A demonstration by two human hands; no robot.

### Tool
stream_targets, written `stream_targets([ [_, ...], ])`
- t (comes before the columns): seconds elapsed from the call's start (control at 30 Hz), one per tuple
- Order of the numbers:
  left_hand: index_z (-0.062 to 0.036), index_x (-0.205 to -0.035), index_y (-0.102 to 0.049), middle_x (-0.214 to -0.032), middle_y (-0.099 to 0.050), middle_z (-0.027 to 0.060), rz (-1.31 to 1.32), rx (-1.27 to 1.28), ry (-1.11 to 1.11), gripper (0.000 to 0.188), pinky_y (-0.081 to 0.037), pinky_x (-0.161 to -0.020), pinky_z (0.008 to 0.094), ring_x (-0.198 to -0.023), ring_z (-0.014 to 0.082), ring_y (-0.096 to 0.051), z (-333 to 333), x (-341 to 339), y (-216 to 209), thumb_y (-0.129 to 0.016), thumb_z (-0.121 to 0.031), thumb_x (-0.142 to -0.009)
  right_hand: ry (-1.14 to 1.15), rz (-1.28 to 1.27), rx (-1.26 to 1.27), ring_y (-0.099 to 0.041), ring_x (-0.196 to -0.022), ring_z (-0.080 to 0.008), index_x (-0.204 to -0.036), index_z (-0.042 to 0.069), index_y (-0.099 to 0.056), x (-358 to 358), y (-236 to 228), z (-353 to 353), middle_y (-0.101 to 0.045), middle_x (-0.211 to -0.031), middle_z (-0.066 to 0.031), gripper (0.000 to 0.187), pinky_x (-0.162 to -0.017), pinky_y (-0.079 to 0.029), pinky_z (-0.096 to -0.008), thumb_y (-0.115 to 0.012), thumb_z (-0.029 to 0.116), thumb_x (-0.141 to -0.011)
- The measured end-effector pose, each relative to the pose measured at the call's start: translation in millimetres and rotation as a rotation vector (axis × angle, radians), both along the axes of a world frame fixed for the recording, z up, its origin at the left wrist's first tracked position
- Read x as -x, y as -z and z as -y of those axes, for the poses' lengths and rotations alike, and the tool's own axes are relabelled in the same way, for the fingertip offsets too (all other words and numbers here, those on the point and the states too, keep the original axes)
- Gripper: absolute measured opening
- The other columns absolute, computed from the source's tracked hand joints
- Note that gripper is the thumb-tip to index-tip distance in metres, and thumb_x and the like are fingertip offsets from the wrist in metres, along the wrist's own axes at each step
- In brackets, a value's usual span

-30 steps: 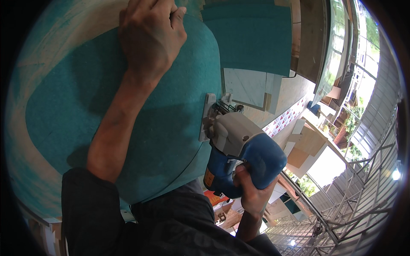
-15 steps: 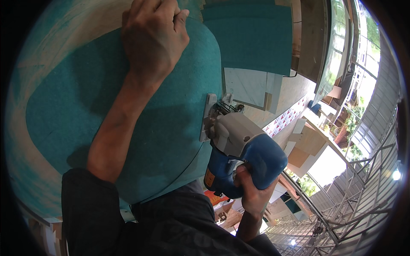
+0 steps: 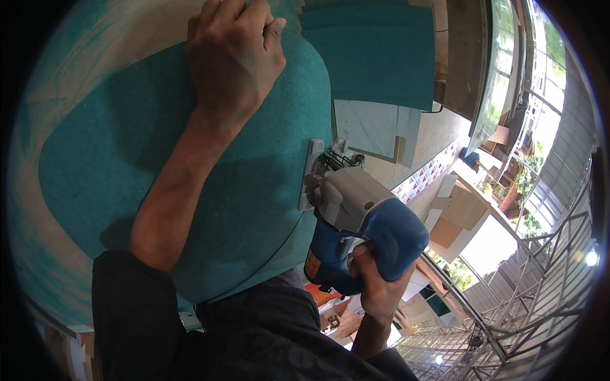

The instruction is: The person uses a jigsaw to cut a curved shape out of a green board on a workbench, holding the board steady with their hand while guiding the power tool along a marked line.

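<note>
A teal-green board with rounded corners lies in front of me. At its far edge rests my left hand, fingers curled over the rim and their tips hidden. My right hand is wrapped around the handle of a blue and grey jigsaw, thumb near the trigger area. The jigsaw's flat metal base plate sits against the board's right edge. Its blade cannot be made out. A thin dark cord or line curves across the board from the tool toward my body.
Beneath the board is a pale surface with teal smears. Beyond it are teal sheets and a white-grey panel. Wooden boards stand at the right, with a metal roof frame past them.
My left hand has shifted very slightly to the right and nearer. The jigsaw and my right hand are almost unmoved.
</note>
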State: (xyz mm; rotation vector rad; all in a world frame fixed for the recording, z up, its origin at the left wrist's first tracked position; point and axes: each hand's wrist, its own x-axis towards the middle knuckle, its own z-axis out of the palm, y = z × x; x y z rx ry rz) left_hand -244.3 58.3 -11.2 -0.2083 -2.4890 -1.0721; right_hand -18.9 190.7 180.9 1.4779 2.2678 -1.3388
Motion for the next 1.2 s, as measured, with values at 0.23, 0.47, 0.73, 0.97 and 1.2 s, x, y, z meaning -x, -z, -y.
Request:
stream_targets([
  [0.23, -0.0107, -0.077, -0.065, -0.073, -0.057, -0.0007, -0.043, 0.115, 0.013, 0.024, -0.049, -0.074, 0.0390, -0.074, 0.0203, -0.058, 0.6, -1.8, 17.1, -0.085, -0.022, -0.082, -0.036, 0.017, -0.028, -0.059, -0.057, -0.0081, -0.084, 0.000, -0.071, -0.5, 0.1, -1.7, -0.064, -0.065, -0.0005, 0.011, -0.054, -0.044, -0.0239, -0.079, 0.007, -0.086],
  [0.47, -0.0110, -0.077, -0.064, -0.074, -0.056, -0.0007, -0.053, 0.105, 0.021, 0.024, -0.049, -0.074, 0.0390, -0.074, 0.0202, -0.058, -1.5, -2.8, 17.2, -0.086, -0.021, -0.082, -0.035, 0.010, -0.035, -0.059, -0.056, -0.0081, -0.083, 0.000, -0.071, 0.2, 0.2, -2.6, -0.064, -0.064, -0.0004, 0.011, -0.054, -0.044, -0.0240, -0.079, 0.008, -0.086],
  [0.73, -0.0108, -0.077, -0.064, -0.075, -0.056, -0.0009, -0.053, 0.117, 0.027, 0.024, -0.049, -0.075, 0.0388, -0.075, 0.0203, -0.058, -1.8, -3.7, 16.1, -0.085, -0.023, -0.083, -0.033, 0.023, -0.037, -0.060, -0.057, -0.0084, -0.084, 0.000, -0.072, 1.1, -0.5, -2.5, -0.065, -0.066, -0.0008, 0.011, -0.055, -0.045, -0.0244, -0.078, 0.008, -0.086],
  [0.97, -0.0107, -0.077, -0.064, -0.075, -0.056, -0.0006, -0.036, 0.124, 0.029, 0.024, -0.049, -0.075, 0.0390, -0.075, 0.0204, -0.058, -2.4, -5.1, 13.4, -0.085, -0.022, -0.083, -0.050, 0.031, -0.026, -0.060, -0.058, -0.0083, -0.085, 0.000, -0.072, 4.2, -1.0, -4.5, -0.065, -0.066, -0.0008, 0.010, -0.055, -0.045, -0.0243, -0.078, 0.008, -0.086],
  [1.2, -0.0107, -0.078, -0.064, -0.075, -0.056, 0.0001, -0.021, 0.121, 0.041, 0.024, -0.049, -0.075, 0.0393, -0.075, 0.0217, -0.057, -1.9, -5.9, 10.0, -0.085, -0.020, -0.082, -0.047, 0.028, -0.022, -0.059, -0.057, -0.0081, -0.085, 0.000, -0.072, 6.3, -1.5, -5.2, -0.065, -0.066, -0.0006, 0.010, -0.054, -0.045, -0.0241, -0.078, 0.008, -0.087],
])
